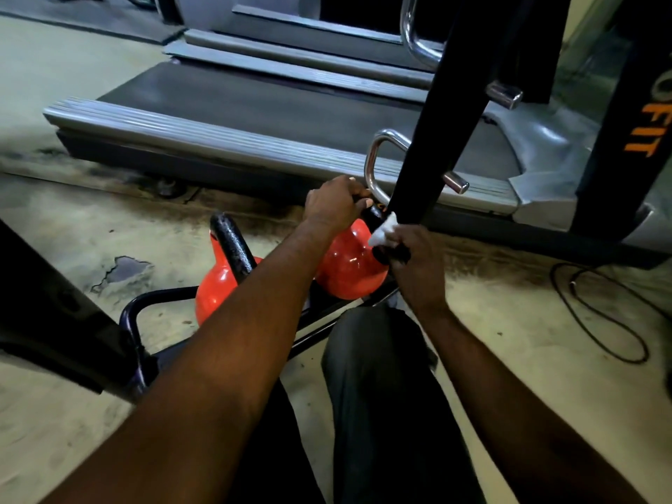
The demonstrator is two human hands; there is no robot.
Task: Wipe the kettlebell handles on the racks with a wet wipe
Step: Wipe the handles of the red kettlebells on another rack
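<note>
Obs.: the person crouches by a low black rack [135, 311] on the concrete floor [72, 85]. Two orange kettlebells are on it.

- Kettlebell [345, 267]: sits toward the rack's far end, beside a black upright post [436, 140]. Its black handle [375, 213] is mostly covered by both hands.
- Left hand [336, 205]: on the top of that handle, fingers curled over and gripping it.
- Right hand [412, 260]: lower on the handle's side leg, fingers closed around a white wet wipe [382, 230]. The wipe is bunched and pressed against the handle, with its upper end sticking out above the hand, just beside the post.
- Second kettlebell [214, 289]: nearer the rack's rounded end, upright, with neither hand on it. Its black handle is glossy.

Surroundings: a treadmill [254, 114] lies beyond the rack. A dark cable [600, 314] loops on the floor past the rack's far end. A grey trouser leg [381, 376] is at the rack's near edge.
</note>
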